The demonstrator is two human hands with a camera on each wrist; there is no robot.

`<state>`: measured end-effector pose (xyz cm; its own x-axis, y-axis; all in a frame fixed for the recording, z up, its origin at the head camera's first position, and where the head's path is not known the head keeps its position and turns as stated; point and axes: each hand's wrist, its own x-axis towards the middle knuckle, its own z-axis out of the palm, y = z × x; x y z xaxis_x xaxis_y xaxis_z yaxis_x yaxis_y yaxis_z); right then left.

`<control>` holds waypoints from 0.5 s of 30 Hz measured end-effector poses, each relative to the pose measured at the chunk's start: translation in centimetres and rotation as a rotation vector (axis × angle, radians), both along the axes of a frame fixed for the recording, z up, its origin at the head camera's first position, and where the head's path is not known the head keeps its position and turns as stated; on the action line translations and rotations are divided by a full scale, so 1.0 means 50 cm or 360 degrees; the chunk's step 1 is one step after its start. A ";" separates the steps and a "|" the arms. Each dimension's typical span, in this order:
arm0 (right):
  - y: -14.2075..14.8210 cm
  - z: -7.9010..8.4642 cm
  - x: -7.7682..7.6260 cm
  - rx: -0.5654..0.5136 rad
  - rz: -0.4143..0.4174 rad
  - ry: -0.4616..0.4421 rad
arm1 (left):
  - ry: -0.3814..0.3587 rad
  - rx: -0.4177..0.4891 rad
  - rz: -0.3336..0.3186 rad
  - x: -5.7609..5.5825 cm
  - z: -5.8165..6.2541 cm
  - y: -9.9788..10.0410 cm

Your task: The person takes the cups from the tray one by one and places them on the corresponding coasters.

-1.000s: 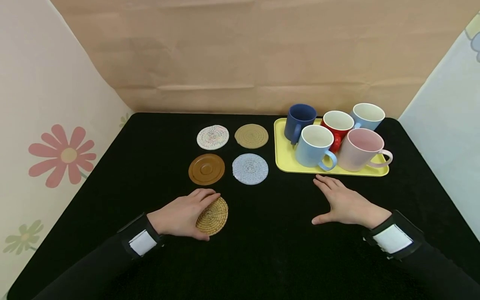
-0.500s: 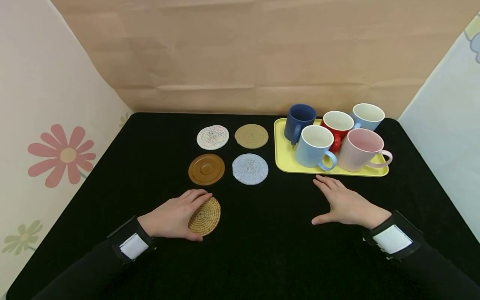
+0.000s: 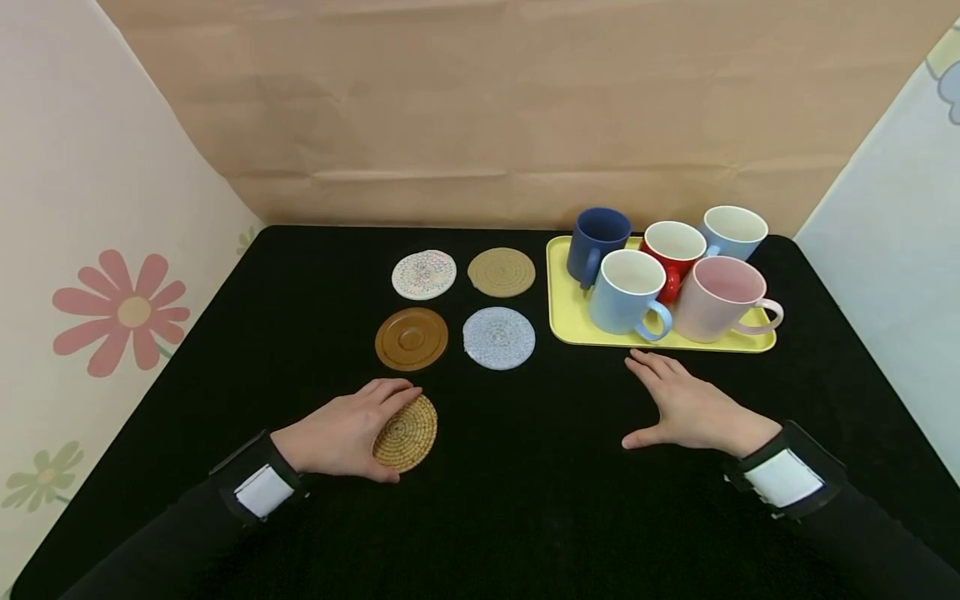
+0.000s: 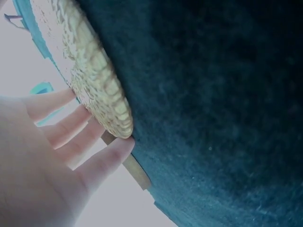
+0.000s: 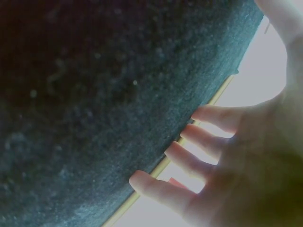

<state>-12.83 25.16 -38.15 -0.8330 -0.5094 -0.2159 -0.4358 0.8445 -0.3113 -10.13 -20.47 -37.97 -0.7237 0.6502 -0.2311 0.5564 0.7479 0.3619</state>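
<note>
A round woven straw coaster (image 3: 409,432) lies on the black cloth at the front left. My left hand (image 3: 339,431) holds it from its left side, thumb at the near edge and fingers along the far edge. The left wrist view has the fingers against the rim of the straw coaster (image 4: 97,75); the thumb is out of sight there. My right hand (image 3: 697,411), fingers spread and holding nothing, is low over the cloth just in front of the yellow tray (image 3: 564,310). In the right wrist view its fingertips (image 5: 142,182) overlap the tray's edge.
Beyond the left hand lie a brown coaster (image 3: 411,339), a pale blue one (image 3: 498,338), a speckled white one (image 3: 423,275) and a tan one (image 3: 502,272). On the tray stand several mugs, among them a pink mug (image 3: 716,304) and a light blue mug (image 3: 622,296).
My left hand and the straw coaster have slid left and slightly toward me, mostly in the first half second. My right hand has stayed in place.
</note>
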 end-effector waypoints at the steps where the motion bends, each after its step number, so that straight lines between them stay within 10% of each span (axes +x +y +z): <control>1: 0.000 0.000 0.000 0.0002 -0.0002 0.0000 | -0.0007 0.0005 0.0000 0.000 0.001 -0.001; 15: 0.000 -0.003 0.000 0.0014 -0.0003 0.0011 | -0.0054 0.0029 0.0007 -0.005 -0.001 -0.006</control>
